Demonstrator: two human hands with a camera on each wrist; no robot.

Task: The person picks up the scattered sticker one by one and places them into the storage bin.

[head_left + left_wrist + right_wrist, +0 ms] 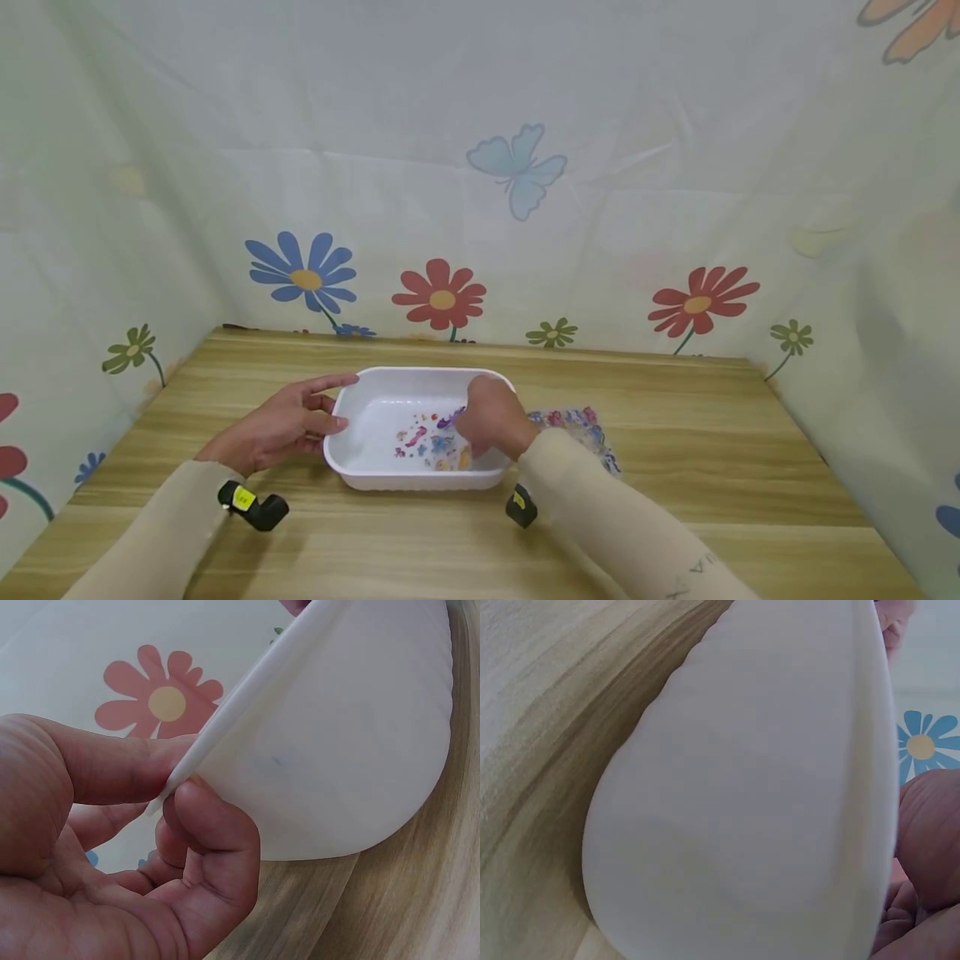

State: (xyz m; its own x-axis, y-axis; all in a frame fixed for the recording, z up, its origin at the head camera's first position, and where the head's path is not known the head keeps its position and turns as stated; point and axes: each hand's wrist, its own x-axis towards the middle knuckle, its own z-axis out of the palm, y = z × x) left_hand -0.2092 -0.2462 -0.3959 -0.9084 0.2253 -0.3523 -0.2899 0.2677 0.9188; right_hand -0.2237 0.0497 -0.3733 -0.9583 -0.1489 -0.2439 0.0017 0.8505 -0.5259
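Observation:
My left hand (288, 421) is at the left end of a white plastic basin (348, 475) and pinches its rim between thumb and fingers, as the left wrist view shows. Over the basin's right end, my right hand (491, 417) reaches down inside with bent fingers. Small colourful pieces (441, 446) lie scattered on the basin floor, close to the right fingers; a purple piece (450, 419) is right beside them. The right fingertips are hidden, and I cannot tell whether they hold a piece. In the right wrist view the basin wall (742, 787) covers most of that hand's work.
A clear bag with many colourful pieces (588, 425) lies on the wood-grain table (712, 467) to the right of the basin, partly behind the right forearm. A curtain with printed flowers (442, 296) hangs behind the table and along both sides.

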